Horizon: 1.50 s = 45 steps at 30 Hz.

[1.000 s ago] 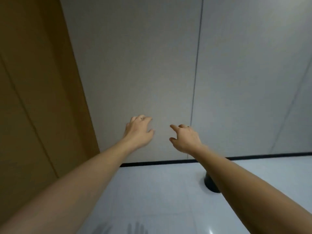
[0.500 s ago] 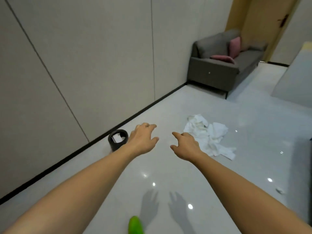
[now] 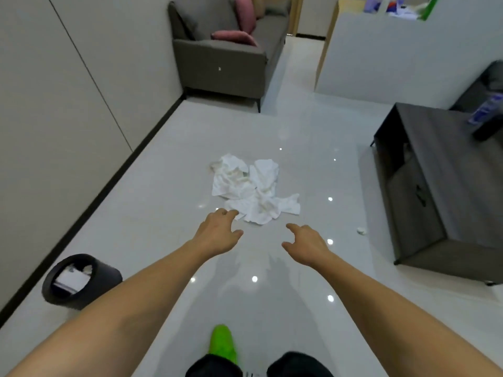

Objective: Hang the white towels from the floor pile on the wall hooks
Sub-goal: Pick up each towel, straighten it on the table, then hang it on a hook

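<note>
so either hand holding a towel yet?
No. Left hand and right hand are both empty, fingers loosely spread, short of the white towel pile on the floor.

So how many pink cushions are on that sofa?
2: one cushion stands upright against the sofa back, the other cushion lies flat on the seat. The picture's top edge may hide more.

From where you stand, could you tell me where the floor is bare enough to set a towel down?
Bare tile lies between the towel pile and the baseboard, and between the pile and the dark cabinet. It is tighter by the black bin and near the small white scrap.
</note>
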{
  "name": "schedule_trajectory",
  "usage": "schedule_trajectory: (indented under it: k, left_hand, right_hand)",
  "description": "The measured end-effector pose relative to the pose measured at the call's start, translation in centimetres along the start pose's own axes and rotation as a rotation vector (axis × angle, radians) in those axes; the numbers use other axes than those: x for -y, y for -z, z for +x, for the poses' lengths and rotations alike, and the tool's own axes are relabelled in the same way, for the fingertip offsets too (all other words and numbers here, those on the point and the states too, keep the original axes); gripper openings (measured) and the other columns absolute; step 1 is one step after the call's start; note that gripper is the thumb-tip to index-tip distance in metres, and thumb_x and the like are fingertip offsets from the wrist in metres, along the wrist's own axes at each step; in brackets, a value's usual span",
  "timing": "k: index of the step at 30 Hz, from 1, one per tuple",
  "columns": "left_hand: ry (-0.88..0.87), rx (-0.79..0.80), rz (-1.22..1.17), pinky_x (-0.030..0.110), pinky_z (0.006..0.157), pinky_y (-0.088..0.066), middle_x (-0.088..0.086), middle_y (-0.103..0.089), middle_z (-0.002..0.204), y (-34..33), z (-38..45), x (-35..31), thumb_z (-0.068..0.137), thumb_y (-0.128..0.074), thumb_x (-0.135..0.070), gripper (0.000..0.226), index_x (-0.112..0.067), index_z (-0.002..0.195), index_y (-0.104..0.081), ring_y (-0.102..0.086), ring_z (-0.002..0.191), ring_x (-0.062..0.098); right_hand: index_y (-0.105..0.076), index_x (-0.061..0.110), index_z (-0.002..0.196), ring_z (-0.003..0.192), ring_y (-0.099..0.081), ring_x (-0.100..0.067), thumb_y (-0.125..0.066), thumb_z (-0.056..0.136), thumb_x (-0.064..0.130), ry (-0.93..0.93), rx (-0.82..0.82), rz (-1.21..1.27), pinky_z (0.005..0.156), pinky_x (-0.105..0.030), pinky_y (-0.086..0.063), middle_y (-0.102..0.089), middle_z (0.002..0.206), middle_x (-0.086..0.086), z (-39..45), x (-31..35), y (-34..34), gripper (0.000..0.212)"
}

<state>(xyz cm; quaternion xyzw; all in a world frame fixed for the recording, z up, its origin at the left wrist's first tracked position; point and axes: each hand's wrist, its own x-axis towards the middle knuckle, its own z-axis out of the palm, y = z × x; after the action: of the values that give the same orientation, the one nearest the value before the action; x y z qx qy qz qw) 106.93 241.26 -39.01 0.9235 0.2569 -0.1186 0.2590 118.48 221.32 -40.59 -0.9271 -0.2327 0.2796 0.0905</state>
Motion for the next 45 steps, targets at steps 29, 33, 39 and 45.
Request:
schedule_trajectory:
  k: [29,33,39,45]
  left_hand:
    - [0.303,0.306,-0.046,0.029,0.103,-0.033,0.008,-0.045,0.145,-0.5,50.2,4.2,0.096,-0.056,-0.037,0.053,-0.019,0.145,-0.045,-0.044,0.130,0.023]
    - [0.325,0.370,-0.080,0.029,0.104,-0.032,0.007,-0.045,0.144,-7.3,55.9,7.8,0.096,-0.056,-0.036,0.053,-0.020,0.145,-0.044,-0.046,0.128,0.022]
    - [0.313,0.463,-0.083,0.028,0.102,-0.033,0.008,-0.045,0.144,-20.6,65.6,17.7,0.096,-0.056,-0.037,0.053,-0.021,0.145,-0.044,-0.047,0.126,0.024]
    - [0.334,0.524,-0.029,0.030,0.102,-0.035,0.009,-0.046,0.143,-31.4,72.2,27.1,0.096,-0.055,-0.038,0.053,-0.020,0.145,-0.044,-0.050,0.125,0.025]
  right_hand:
    - [-0.061,0.012,0.130,0.124,-0.054,-0.026,-0.061,0.090,0.030,-0.304,0.378,0.449,0.102,-0.034,-0.043,-0.060,0.133,-0.008,53.3,-2.0,0.2,0.044]
    - [-0.068,-0.004,0.106,0.093,-0.066,-0.036,-0.065,0.086,0.020,-0.507,0.388,0.689,0.085,-0.045,-0.055,-0.067,0.089,-0.015,59.9,-2.6,-6.6,0.031]
    - [-0.062,0.007,0.100,0.068,-0.057,-0.023,-0.064,0.089,0.018,-0.887,0.397,1.122,0.063,-0.033,-0.047,-0.060,0.085,-0.012,70.0,-4.0,-22.0,0.015]
    - [-0.040,0.005,0.139,0.119,-0.054,-0.033,-0.061,0.096,0.022,-1.295,0.391,1.717,0.099,-0.042,-0.049,-0.048,0.134,-0.021,78.7,-4.6,-36.6,0.051]
